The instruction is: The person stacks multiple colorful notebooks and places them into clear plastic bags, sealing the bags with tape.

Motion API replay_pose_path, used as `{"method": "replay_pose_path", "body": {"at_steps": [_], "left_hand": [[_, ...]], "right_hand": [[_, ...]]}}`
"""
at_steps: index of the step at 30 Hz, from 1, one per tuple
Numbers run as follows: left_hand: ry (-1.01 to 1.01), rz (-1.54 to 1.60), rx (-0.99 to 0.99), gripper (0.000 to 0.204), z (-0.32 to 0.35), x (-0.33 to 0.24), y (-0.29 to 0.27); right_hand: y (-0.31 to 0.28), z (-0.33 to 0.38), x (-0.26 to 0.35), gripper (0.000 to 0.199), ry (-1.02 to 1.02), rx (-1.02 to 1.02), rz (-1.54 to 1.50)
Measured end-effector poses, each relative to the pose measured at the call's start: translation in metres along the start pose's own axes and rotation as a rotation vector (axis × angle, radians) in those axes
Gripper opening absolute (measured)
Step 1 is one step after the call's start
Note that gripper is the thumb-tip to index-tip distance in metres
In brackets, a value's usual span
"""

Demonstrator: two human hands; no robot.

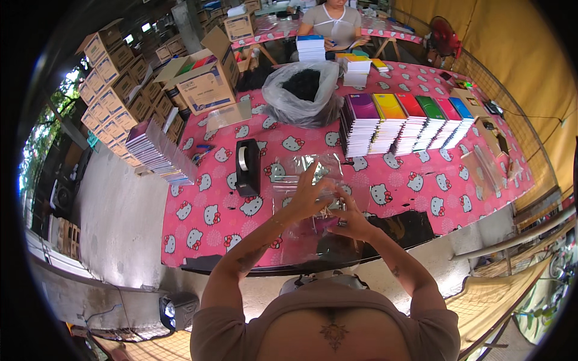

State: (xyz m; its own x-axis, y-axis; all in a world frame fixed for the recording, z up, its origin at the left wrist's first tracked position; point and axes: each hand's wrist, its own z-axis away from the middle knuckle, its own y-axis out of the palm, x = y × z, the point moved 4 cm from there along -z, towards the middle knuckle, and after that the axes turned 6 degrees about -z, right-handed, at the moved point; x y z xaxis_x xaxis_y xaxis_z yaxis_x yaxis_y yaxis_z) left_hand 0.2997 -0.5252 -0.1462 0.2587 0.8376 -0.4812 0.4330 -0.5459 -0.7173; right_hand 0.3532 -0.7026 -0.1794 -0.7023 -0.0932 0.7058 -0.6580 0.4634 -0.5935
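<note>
hands at clear plastic, near edge of table

the table point(195, 195) carries a pink printed cover. clear plastic packaging point(328, 165) lies toward the middle of its near edge. the left hand point(311, 197) is over this plastic, fingers spread, index finger extended toward the far edge. the right hand point(351, 218) is just beside it, fingers bent inward over the plastic; the fingertips of the two hands come close together. whether either hand grips the plastic or merely touches it, i cannot tell.

left of the hands stands a black tape dispenser point(247, 168). near the left edge are blue-handled scissors point(205, 148) and a tall notebook stack point(158, 151). toward the far left corner sits an open carton point(208, 87). right of a translucent bag point(277, 96) stand notebook piles point(412, 123) with purple, yellow, red, green, pink and blue covers. further clear sleeves point(480, 174) lie near the right edge. a co-worker point(330, 24) is beyond the far edge.
</note>
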Motion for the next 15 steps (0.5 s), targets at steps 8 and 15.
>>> {"method": "replay_pose_path", "body": {"at_steps": [8, 15], "left_hand": [[-0.581, 0.765, 0.259, 0.063, 0.053, 0.075, 0.025], [-0.332, 0.333, -0.02, 0.025, 0.042, 0.012, 0.006]], "right_hand": [[0.0, -0.037, -0.052, 0.03, 0.42, -0.202, -0.84], [-0.018, -0.045, -0.05, 0.043, 0.23, -0.027, -0.464]]}}
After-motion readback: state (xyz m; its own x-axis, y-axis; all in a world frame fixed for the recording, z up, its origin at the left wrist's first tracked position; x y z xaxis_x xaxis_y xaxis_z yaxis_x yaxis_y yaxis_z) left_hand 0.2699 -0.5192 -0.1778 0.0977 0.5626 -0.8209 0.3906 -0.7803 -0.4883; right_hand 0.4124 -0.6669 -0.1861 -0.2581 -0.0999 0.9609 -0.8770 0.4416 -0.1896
